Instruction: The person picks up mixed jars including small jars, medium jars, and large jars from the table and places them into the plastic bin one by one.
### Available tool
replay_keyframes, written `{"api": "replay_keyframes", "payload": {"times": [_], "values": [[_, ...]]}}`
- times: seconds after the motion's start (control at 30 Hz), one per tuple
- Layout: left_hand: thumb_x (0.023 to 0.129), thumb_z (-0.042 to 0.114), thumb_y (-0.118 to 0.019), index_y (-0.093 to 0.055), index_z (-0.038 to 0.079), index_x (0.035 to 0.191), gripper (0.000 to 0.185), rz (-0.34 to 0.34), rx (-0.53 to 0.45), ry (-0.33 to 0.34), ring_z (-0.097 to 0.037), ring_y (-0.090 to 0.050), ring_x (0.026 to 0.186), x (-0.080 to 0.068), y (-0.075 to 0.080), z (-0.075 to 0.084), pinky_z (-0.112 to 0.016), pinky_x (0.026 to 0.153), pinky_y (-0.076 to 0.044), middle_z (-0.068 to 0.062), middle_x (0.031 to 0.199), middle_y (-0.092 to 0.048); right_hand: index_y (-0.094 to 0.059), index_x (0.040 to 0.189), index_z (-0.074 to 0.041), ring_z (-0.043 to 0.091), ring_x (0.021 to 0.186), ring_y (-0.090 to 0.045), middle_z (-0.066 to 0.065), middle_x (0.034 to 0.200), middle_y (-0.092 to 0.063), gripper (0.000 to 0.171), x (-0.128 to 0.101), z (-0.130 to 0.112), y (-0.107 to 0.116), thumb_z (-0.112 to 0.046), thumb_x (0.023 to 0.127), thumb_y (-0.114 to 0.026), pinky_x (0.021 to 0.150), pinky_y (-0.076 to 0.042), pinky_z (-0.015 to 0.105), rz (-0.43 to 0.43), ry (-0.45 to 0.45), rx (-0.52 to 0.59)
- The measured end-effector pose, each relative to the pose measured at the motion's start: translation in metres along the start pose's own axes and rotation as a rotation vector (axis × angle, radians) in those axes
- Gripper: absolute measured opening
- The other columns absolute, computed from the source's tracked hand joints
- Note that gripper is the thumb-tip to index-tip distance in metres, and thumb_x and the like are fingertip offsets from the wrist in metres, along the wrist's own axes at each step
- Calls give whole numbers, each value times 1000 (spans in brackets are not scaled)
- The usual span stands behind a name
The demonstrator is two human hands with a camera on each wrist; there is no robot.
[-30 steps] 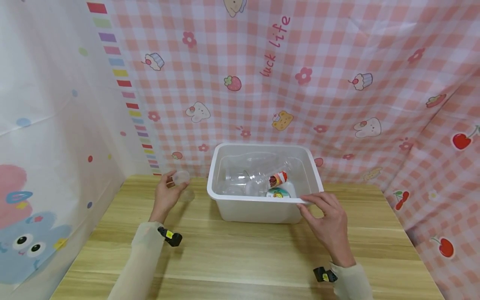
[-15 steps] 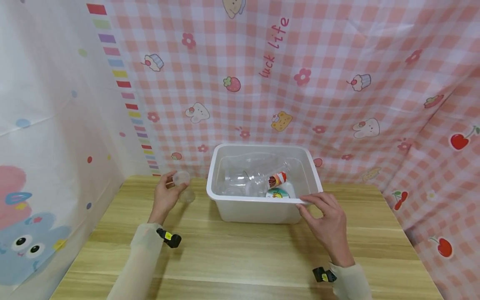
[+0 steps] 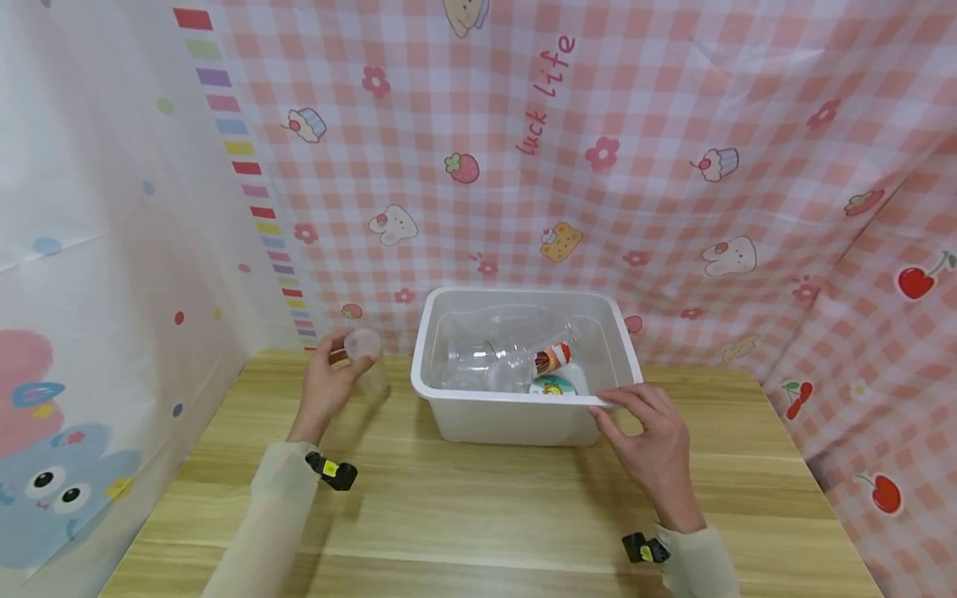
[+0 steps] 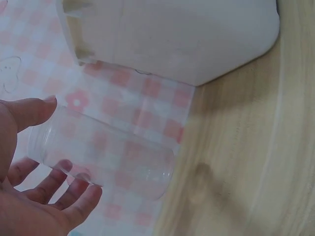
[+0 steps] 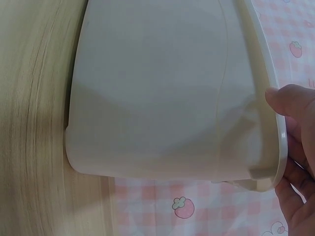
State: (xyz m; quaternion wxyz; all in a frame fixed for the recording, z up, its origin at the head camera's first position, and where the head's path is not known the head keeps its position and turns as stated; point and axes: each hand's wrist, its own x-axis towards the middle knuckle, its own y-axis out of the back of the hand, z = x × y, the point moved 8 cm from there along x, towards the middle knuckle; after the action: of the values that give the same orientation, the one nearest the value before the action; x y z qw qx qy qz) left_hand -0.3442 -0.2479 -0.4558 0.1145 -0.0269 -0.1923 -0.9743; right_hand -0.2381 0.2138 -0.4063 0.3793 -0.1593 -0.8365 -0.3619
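Clear and cylindrical, a plastic jar (image 4: 113, 152) is held near its top by my left hand (image 3: 326, 389), thumb on one side and fingers on the other. Seen from the head, the round top (image 3: 364, 342) of the jar faces up, and its body slants down over the table. My right hand (image 3: 652, 444) pinches the front rim of a white plastic bin (image 3: 516, 419) near its right corner, thumb outside in the right wrist view. Inside the bin lie several clear plastic containers (image 3: 478, 353), one bottle with a red and yellow label (image 3: 553, 359), and a round green-and-white label (image 3: 553, 385).
The bin stands on a wood-grain table (image 3: 478, 515), close to its back edge. A pink checked cloth (image 3: 508, 208) hangs behind, and a white printed cloth (image 3: 134, 249) hangs at the left. Each wrist wears a small black camera, such as the left one (image 3: 331, 471).
My left hand has shifted slightly up and left, and the jar's top has risen a little with it. The right hand keeps its place on the bin's rim.
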Motion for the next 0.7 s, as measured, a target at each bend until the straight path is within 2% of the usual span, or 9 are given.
{"api": "replay_keyframes", "payload": {"times": [0.33, 0.7], "values": [[95, 22, -74, -46, 8, 150, 63, -16, -22, -86, -35, -50, 131, -6, 0, 30, -49, 110, -47, -20, 146, -50, -80, 99, -12, 19, 97, -62, 3, 101, -75, 26, -1, 2, -2, -14, 76, -91, 87, -43, 11, -20, -25, -25], [91, 15, -77, -51, 7, 146, 62, 0, -68, -184, -34, -52, 132, -15, 3, 70, -52, 113, -46, -18, 146, -53, -80, 99, -12, 19, 95, -61, 4, 99, -75, 26, -2, 2, -1, -11, 75, -91, 86, -43, 11, -6, -11, -14]]}}
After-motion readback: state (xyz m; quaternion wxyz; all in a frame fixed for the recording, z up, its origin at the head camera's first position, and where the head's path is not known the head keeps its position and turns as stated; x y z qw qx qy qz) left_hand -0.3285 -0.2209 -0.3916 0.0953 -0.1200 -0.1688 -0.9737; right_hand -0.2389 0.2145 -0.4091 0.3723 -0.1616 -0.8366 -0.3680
